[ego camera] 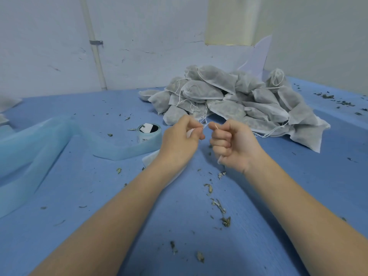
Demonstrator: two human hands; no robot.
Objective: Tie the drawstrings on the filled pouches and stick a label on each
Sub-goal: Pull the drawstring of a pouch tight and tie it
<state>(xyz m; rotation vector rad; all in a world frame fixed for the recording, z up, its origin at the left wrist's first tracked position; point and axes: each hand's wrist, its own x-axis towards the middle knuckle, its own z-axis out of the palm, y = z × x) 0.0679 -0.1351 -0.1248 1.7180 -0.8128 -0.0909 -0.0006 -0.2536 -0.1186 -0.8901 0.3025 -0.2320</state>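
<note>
Leaf scraps [226, 221] litter blue sheet [79, 186]; both hands (left [182, 136], right [232, 145]) pinch drawstring [206, 125]; grey wall [149, 36] behind.

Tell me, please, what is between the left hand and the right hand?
In the head view, a short stretch of thin white drawstring spans the gap between the left hand and the right hand. Both pinch it above the blue table.

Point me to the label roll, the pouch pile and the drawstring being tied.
label roll [149, 134]: head view, its outer side wall.
pouch pile [225, 92]: head view, a pouch near the top.
drawstring [205, 126]: head view, the strand between both hands.
</note>
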